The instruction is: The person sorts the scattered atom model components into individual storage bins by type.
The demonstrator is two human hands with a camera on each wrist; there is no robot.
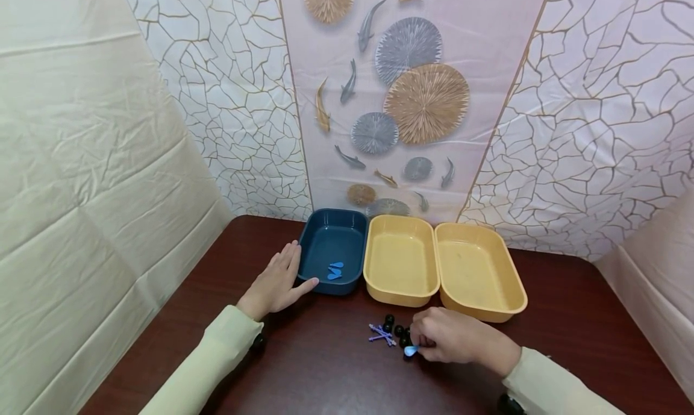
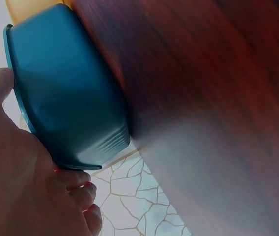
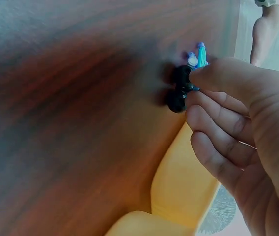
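Note:
My left hand (image 1: pixel 275 284) rests against the left side of a dark blue tray (image 1: pixel 355 287), its fingers extended along the outside and the thumb at the front rim. Inside that tray lie several small blue teardrop-shaped pieces (image 1: pixel 334 275). Over the table my right hand (image 1: pixel 447 335) pinches a similar blue teardrop-shaped piece (image 1: pixel 411 350) between thumb and fingers. Black balls (image 3: pixel 177 100) sit right by its fingertips, partly hidden by the hand. Just left of these, thin purple sticks (image 1: pixel 382 335) lie crossed on the table.
Two yellow trays, a middle one (image 1: pixel 401 299) and a right one (image 1: pixel 482 312), stand side by side to the right of the blue tray. All three are at the back of the dark wooden table (image 1: pixel 325 367), before a patterned cloth backdrop (image 1: pixel 249 102).

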